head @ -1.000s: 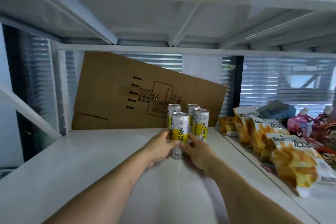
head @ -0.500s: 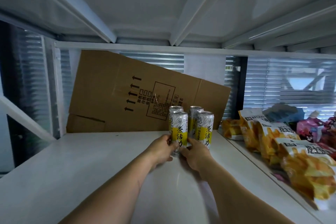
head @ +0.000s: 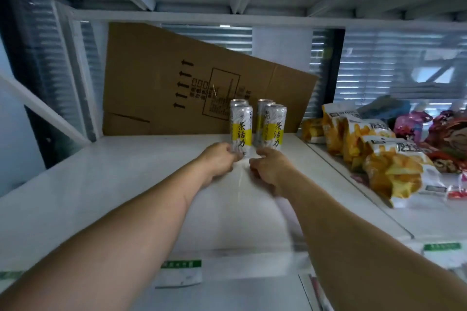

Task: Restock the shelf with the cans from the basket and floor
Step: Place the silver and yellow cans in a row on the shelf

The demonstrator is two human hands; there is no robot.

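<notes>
Several tall silver cans with yellow labels stand in a tight group at the back of the white shelf. The front left can and the front right can hide most of the two behind them. My left hand has its fingers curled against the base of the front left can. Just right of that base, my right hand is loosely curled and holds nothing. Both hands are blurred. No basket or floor is in view.
A flattened cardboard box leans against the back of the shelf behind the cans. Orange snack bags and other packets fill the shelf section to the right. Green price tags sit on the front edge. An upper shelf hangs close overhead.
The front left can has been pushed back level with the front right can. My right hand has come off it and both hands have drawn slightly toward me.
</notes>
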